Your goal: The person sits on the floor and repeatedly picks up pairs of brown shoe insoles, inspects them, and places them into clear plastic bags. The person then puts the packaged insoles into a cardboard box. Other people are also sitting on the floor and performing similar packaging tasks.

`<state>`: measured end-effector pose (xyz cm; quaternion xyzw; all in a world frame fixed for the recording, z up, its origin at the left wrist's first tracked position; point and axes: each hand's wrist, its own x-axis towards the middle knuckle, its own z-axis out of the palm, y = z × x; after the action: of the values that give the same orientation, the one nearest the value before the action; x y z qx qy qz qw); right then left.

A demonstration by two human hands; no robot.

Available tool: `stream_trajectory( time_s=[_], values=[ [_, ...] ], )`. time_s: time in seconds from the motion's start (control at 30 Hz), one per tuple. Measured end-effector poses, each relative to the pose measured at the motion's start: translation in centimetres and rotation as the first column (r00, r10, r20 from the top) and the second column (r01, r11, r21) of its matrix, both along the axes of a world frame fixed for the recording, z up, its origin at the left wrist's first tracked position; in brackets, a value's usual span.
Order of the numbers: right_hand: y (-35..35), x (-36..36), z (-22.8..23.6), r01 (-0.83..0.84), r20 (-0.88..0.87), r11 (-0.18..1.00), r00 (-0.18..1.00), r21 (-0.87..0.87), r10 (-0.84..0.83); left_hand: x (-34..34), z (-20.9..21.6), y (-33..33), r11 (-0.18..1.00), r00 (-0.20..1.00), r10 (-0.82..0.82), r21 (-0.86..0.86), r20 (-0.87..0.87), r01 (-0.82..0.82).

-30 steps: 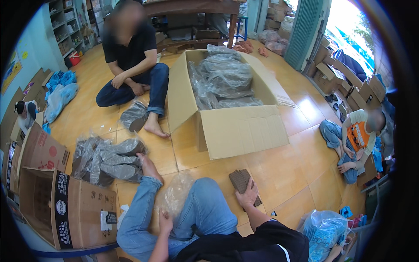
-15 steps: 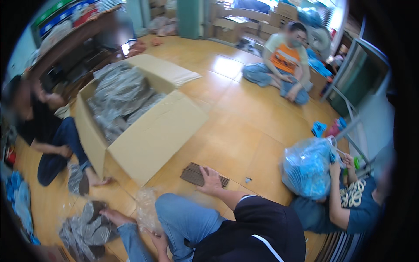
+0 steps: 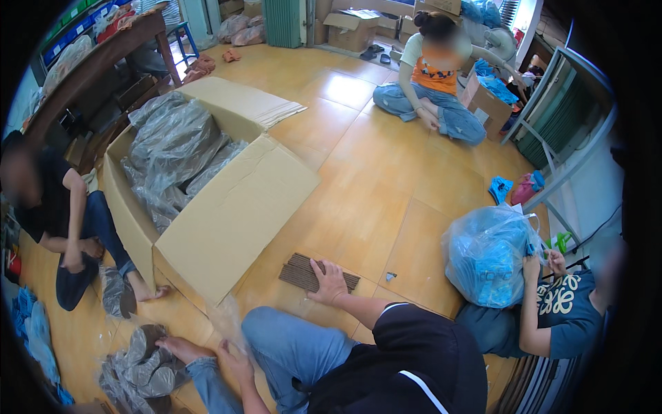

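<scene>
My right hand (image 3: 331,283) spans a flat row of thin brown sticks (image 3: 296,272) on the floor, fingers toward the far edge and thumb near the close edge. Low in the head view, by my bent knee, my left hand (image 3: 238,363) is closed at the lower end of a clear plastic bag (image 3: 226,319). The bag is blurred and stands up from the hand. Left of my bare foot, several grey plastic-wrapped bundles (image 3: 143,372) lie in a heap.
A big open cardboard box (image 3: 238,207) with grey plastic-wrapped contents stands ahead. People sit on the floor at left (image 3: 52,186), far right (image 3: 438,76) and near right (image 3: 558,310). The near-right person handles a bag of blue items (image 3: 486,259). A small scrap (image 3: 391,276) lies beyond my right arm.
My left hand has moved up and left, and the clear bag has risen with it. The right hand stays on the sticks. The far person's arm now reaches out to the right.
</scene>
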<state>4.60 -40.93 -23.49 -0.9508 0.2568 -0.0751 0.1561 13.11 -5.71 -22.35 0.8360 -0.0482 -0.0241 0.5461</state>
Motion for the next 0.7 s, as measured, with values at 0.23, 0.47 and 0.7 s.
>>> stream_trajectory(
  time_s=[0.23,0.47,0.7],
  values=[
    [0.2,0.1,0.8,0.035,-0.032,0.999,0.999,0.038,-0.033,-0.7,-0.4,-1.7,0.924,0.964,-0.242,-0.328,-0.108,0.195],
    [1.0,0.4,0.9,-0.027,-0.03,0.999,0.999,0.036,0.028,-2.0,3.9,1.1,0.923,0.917,0.17,-0.269,-0.36,-0.276],
    [0.6,3.5,8.1,-0.115,0.141,0.429,0.99,0.896,-0.027,0.1,13.0,8.7,0.67,0.773,0.635,-0.491,-0.009,-0.556]
  ],
)
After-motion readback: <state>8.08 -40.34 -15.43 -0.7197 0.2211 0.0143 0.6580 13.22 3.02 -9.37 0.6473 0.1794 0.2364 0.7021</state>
